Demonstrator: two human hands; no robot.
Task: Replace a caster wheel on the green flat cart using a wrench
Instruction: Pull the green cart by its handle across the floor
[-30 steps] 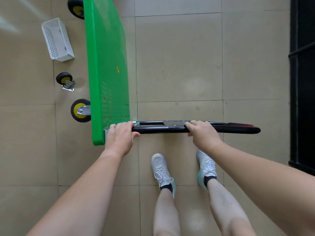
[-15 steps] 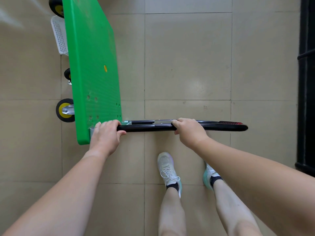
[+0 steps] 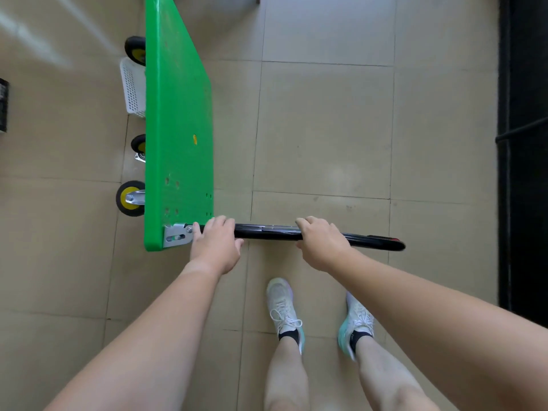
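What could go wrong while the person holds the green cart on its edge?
1. The green plastic flat cart stands on its edge, steadied only by the left hand and right hand gripping its black tubular handle; a slip might tip it.
2. It could fall on the small loose caster wheel and white plastic basket beside it.

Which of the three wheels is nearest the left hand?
The lowest wheel, showing a silver fork, nearest the left hand; the other two sit farther up the green cart.
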